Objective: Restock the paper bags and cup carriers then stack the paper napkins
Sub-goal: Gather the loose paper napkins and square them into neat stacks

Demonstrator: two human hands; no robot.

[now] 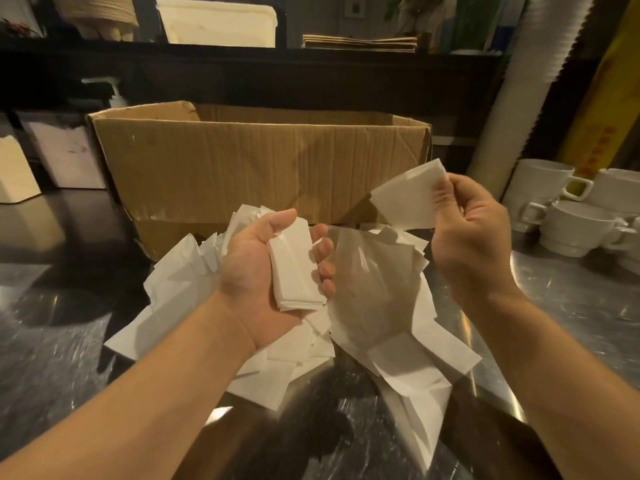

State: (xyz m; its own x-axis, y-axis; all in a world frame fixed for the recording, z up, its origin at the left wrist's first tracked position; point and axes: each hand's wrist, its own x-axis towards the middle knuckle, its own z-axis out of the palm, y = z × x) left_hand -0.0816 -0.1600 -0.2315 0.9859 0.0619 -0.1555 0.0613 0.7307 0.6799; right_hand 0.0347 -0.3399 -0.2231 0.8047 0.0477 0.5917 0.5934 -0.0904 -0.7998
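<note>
We see a steel counter (571,306) with bare metal showing to the left and right of the forearms and along its near edge, so there is open room on both sides of the work. In the middle lies a loose heap of napkins (391,306), spreading toward the near edge and reaching back to the foot of a cardboard box (242,161). The box stands across the far part of the counter with its top open; what it holds we cannot tell, as its near wall hides the inside.

Our left hand (266,268) is held palm up above the heap, its fingers curled round a small squared stack of folded napkins (294,268). Our right hand (474,223) is raised to the right of it, thumb and fingers pinching one single napkin (405,199) by its edge, in the air just before the box's right corner.

At the counter's right edge white cups (554,209) stand stacked and close together. On the dark shelf behind the box lies a flat pile of brown paper bags (360,41).
</note>
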